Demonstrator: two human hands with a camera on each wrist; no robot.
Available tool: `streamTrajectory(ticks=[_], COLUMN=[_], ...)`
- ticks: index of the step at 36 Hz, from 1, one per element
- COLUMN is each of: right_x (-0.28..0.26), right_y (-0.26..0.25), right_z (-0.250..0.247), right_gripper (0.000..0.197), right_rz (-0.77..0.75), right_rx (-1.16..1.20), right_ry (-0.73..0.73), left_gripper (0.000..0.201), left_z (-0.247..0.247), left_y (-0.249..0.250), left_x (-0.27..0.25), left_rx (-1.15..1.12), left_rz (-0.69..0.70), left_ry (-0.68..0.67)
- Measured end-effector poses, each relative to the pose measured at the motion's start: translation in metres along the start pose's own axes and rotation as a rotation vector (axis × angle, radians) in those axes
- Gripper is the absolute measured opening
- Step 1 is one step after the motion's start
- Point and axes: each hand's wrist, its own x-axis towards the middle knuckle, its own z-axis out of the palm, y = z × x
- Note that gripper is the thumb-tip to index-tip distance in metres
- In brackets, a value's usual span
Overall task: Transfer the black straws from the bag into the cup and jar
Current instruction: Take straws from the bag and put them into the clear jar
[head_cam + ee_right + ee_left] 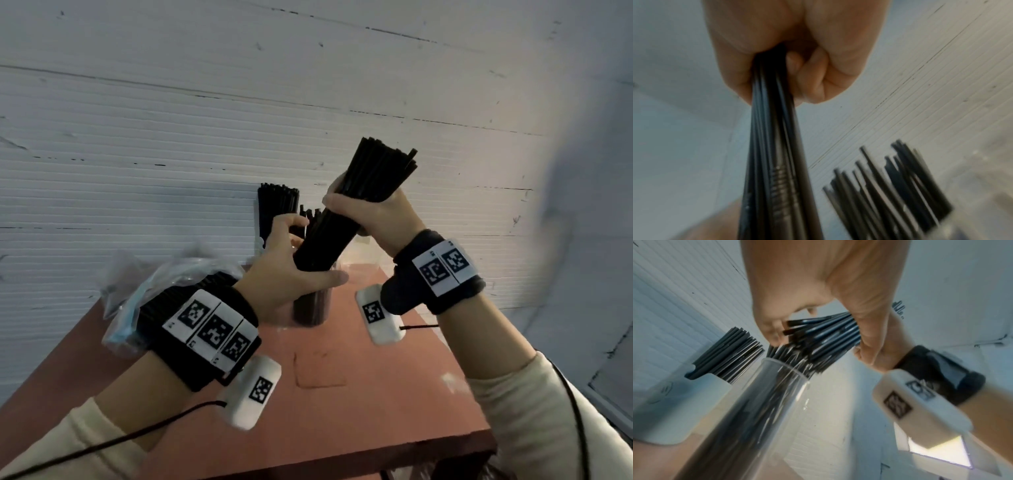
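My right hand grips a thick bundle of black straws near its upper end, tilted to the right. Its lower end goes into the clear jar, which holds more straws. My left hand curls round the bundle just above the jar's rim. Behind it stands the white cup, packed with upright straws. The clear plastic bag lies at the left with straws still inside, partly hidden by my left wrist.
Everything stands on a small reddish table against a white ribbed wall. The table's front edge and right edge are close. Cables trail from both wrist cameras.
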Motion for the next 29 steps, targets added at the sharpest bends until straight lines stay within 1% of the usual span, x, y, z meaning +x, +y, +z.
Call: streamTrajectory(ticks=[3,5,7,9,11,14,17,18,20,25,29], right_x=[0.017,0.027,0.037,0.045,0.051,0.06,0.07,0.073,0.079,0.087,0.085], right_y=[0.003,0.008,0.013,0.018,0.024,0.03,0.035,0.037,0.04,0.046,0.049], right_z=[-0.013,-0.02,-0.024,-0.027,-0.028,-0.031,-0.034,-0.034,-0.035,-0.029,-0.021], right_gripper=[0.008,0.006,0.005,0.006,0.007,0.008,0.011,0.011,0.012,0.018,0.019], right_rz=[0.025,0.053,0.081,0.1,0.119,0.144,0.168,0.176,0.19,0.233,0.267], right_rx=[-0.003,-0.016,-0.008,-0.018,-0.033,-0.043,-0.092,-0.12,-0.166,-0.239,-0.303], right_ry=[0.1,0.15,0.175,0.185,0.191,0.206,0.211,0.205,0.184,0.112,0.005], left_gripper=[0.109,0.12,0.137,0.151,0.155,0.139,0.108,0.104,0.104,0.097,0.077], left_z=[0.003,0.004,0.004,0.003,0.002,0.002,-0.001,-0.003,-0.005,-0.006,-0.005], left_y=[-0.009,-0.015,-0.021,-0.023,-0.029,-0.035,-0.042,-0.043,-0.046,-0.052,-0.053], left_x=[0.01,0.017,0.026,0.034,0.044,0.056,0.063,0.063,0.065,0.068,0.069], left_rx=[0.09,0.109,0.094,0.058,0.026,-0.017,-0.018,0.003,0.019,0.049,0.026], left_rz=[0.054,0.014,-0.075,-0.163,-0.223,-0.25,-0.265,-0.266,-0.255,-0.233,-0.219], left_ry=[0.169,0.227,0.193,0.105,0.011,-0.074,-0.122,-0.147,-0.175,-0.184,-0.182])
